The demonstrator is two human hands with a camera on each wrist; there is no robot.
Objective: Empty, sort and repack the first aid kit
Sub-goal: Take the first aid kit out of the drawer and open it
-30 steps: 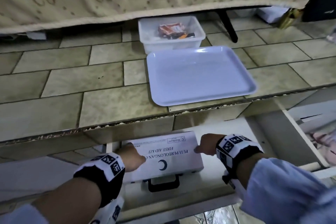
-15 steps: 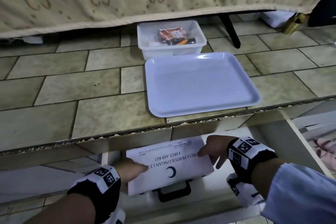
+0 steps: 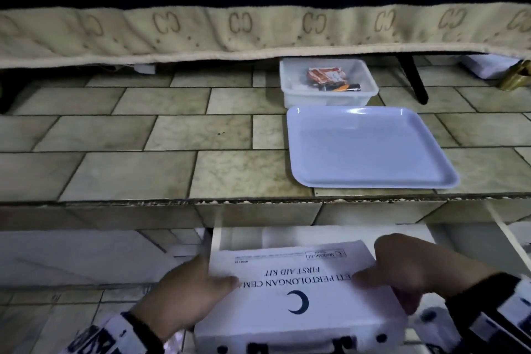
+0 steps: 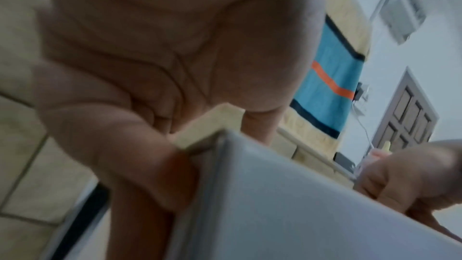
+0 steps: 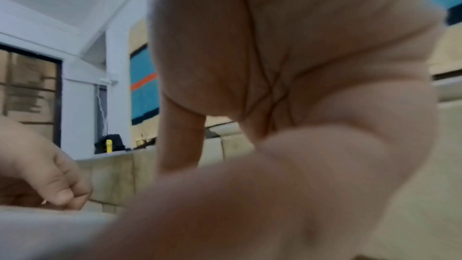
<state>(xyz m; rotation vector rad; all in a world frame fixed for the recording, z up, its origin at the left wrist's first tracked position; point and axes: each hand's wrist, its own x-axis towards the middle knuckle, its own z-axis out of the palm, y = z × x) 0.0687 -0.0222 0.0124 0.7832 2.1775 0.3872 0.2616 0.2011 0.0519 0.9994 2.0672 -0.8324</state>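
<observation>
A white first aid kit box (image 3: 293, 293) with a blue crescent and a black handle is held up out of the open drawer (image 3: 431, 238) below the tiled counter. My left hand (image 3: 186, 293) grips its left side, thumb on the lid; the left wrist view shows the fingers curled round the box corner (image 4: 225, 145). My right hand (image 3: 416, 276) grips the right side, thumb on the lid. The box lid is closed. In the right wrist view my right hand (image 5: 287, 145) fills most of the picture, blurred.
An empty white tray (image 3: 365, 149) lies on the tiled counter (image 3: 143, 152). Behind it stands a white tub (image 3: 327, 86) with a red packet and small items. A beige patterned cloth (image 3: 258, 31) overhangs the back. The counter's front edge runs just above the drawer.
Both hands have lifted the kit up and toward me out of the drawer. The view has swung left, so tray and tub now sit right of centre.
</observation>
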